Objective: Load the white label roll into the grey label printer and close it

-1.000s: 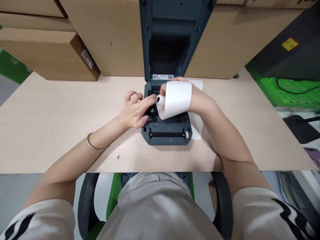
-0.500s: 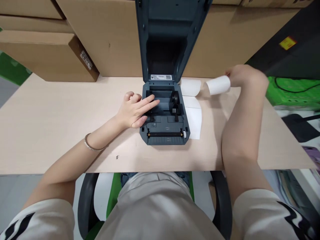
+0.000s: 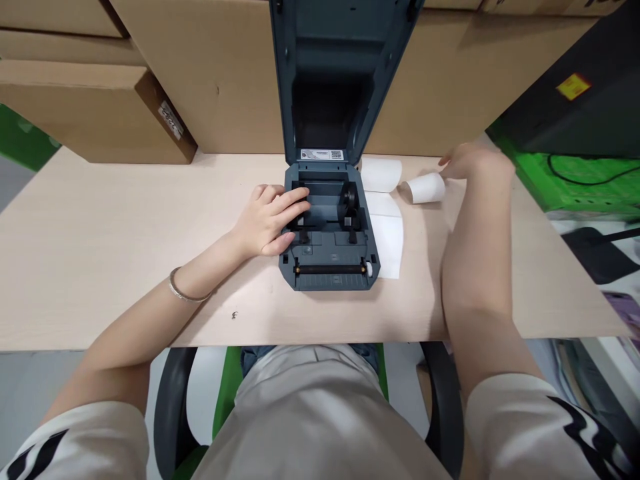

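Note:
A dark blue-grey label printer (image 3: 330, 280) stands on the table with its lid (image 3: 345, 40) raised. My left hand (image 3: 273, 217) rests over the left side of its inner bay, fingers stretched out and thumb apart, holding nothing. A black roll holder (image 3: 349, 200) shows at the bay's right side. To the right of the printer, a small white paper roll (image 3: 427, 189) lies on its side on the table. My right hand (image 3: 470, 162) is just behind the roll's right end, fingertips apart; the other fingers are hidden. Whether it still touches the roll is unclear.
A second white paper roll (image 3: 381, 175) and a flat white sheet (image 3: 385, 240) lie against the printer's right side. Cardboard boxes (image 3: 90, 113) stand along the back. A green box (image 3: 580, 183) with a black cable sits at the right. The table's front edge runs before me.
The small paper roll has come down to the left onto the table, and my right hand moved left with it. My left fingers have drawn back slightly within the bay.

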A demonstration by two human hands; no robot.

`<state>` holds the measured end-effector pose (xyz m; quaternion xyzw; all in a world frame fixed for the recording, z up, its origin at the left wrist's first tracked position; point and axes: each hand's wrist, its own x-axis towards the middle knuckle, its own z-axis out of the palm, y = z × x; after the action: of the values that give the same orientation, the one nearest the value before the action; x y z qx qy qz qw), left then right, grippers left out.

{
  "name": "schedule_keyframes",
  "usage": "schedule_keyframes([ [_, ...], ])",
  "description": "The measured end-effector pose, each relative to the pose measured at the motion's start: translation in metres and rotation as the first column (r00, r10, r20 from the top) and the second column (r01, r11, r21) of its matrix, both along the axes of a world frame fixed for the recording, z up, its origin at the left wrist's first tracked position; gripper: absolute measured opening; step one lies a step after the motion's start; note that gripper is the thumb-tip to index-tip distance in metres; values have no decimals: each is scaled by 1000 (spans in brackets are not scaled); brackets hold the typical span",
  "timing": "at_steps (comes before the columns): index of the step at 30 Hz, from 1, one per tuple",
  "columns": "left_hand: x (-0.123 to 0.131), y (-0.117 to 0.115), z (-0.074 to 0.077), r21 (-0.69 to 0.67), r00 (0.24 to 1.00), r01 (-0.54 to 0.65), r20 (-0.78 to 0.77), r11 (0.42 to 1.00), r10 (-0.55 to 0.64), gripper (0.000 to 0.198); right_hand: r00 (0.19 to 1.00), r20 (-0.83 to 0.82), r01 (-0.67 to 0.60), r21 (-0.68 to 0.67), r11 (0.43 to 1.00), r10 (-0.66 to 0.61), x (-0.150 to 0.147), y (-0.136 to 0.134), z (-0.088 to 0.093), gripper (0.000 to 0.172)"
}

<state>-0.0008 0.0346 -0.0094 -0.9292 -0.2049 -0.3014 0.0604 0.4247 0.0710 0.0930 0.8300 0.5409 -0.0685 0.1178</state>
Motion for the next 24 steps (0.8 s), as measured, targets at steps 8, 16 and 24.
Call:
schedule_keyframes([
  [8, 6, 1, 1, -92, 998, -45, 30, 995, 47, 69, 862, -277, -389, 173, 905, 424, -55, -2, -3, 98],
  [16, 8, -2, -13, 12, 977, -81, 200, 997, 77, 72, 860, -221, -438, 145, 887, 460, -71, 9, -24, 74],
  [24, 11, -6, -16, -8, 971, -112, 214, 994, 111, 71, 853, 21, -493, 355, 794, 521, -45, -67, 67, 58],
])
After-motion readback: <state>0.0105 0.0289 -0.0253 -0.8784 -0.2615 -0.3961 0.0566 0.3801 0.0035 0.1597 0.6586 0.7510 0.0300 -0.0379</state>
